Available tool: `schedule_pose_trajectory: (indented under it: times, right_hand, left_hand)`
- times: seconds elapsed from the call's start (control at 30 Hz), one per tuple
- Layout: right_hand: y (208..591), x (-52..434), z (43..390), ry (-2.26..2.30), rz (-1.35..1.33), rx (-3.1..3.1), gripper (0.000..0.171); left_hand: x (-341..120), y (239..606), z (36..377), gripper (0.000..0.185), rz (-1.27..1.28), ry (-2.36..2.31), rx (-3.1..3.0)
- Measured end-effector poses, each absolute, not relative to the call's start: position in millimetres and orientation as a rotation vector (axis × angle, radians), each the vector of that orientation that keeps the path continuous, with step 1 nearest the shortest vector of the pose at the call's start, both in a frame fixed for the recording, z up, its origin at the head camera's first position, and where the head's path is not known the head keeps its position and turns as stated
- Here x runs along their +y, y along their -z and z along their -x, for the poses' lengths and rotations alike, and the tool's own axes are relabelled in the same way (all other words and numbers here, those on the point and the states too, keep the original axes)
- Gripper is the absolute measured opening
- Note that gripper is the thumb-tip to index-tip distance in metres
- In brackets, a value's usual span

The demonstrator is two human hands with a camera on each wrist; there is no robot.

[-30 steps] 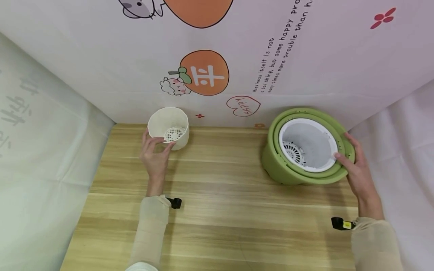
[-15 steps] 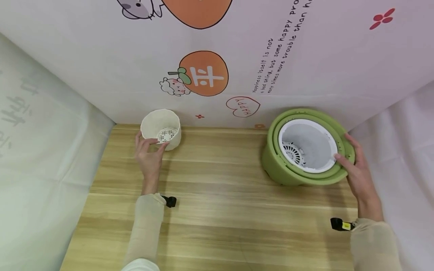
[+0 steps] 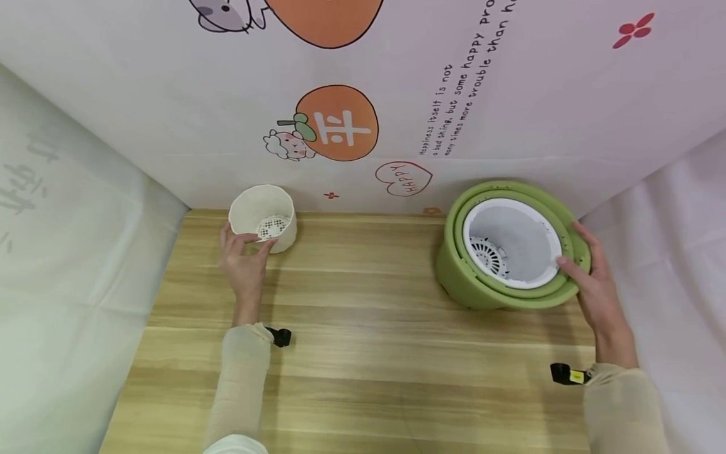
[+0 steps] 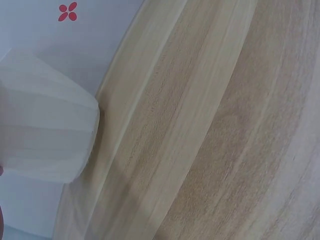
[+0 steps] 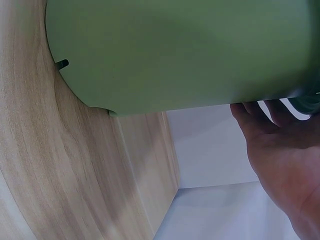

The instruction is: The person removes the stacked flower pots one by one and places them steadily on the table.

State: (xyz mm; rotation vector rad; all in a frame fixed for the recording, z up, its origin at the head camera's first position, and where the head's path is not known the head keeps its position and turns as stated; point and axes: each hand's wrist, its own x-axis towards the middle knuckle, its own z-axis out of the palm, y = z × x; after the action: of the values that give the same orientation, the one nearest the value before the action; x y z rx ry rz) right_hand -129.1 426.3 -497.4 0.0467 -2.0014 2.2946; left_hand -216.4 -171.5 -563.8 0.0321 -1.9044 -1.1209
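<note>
While the left hand (image 3: 246, 268) pinches the near rim of the white pot (image 3: 259, 205), the right hand (image 3: 604, 293) is clamped on the right rim of the green tub (image 3: 466, 277), thumb over the top, fingers outside and under. Pot is at the far left of the table (image 3: 351, 321), mouth up, close to the printed back wall (image 3: 227, 101). Can't tell from the left wrist view whether its base touches the wood. Tub is at the far right, well apart from the pot; base looks seated on the table. White liner (image 3: 524, 239) sits inside the tub.

Risks, my read: pot is gripped on one side only, so it could swing or tip if the pinch slackens or its base catches the table. Its wall looks thin, so a hard squeeze might flex it. Pushed further back, it could bump the wall. Tub: one-sided hold too, so a sharp lift would likely tilt it. Right thumb reaches the liner's rim; pressure there could shift the liner. Can't see whether it's locked in.
</note>
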Motion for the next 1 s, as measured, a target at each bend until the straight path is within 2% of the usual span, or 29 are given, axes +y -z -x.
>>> schedule_pose_trajectory:
  times: [0.37, 1.0]
  right_hand:
    - [496, 425, 133, -2.309, -0.058, -1.992, 0.07]
    - [496, 428, 134, -2.292, -0.054, -1.994, 0.068]
  left_hand:
    - [-184, 572, 215, 0.037, -0.067, 1.119, -1.94]
    - [-187, 564, 215, 0.034, -0.141, 1.09, -2.05]
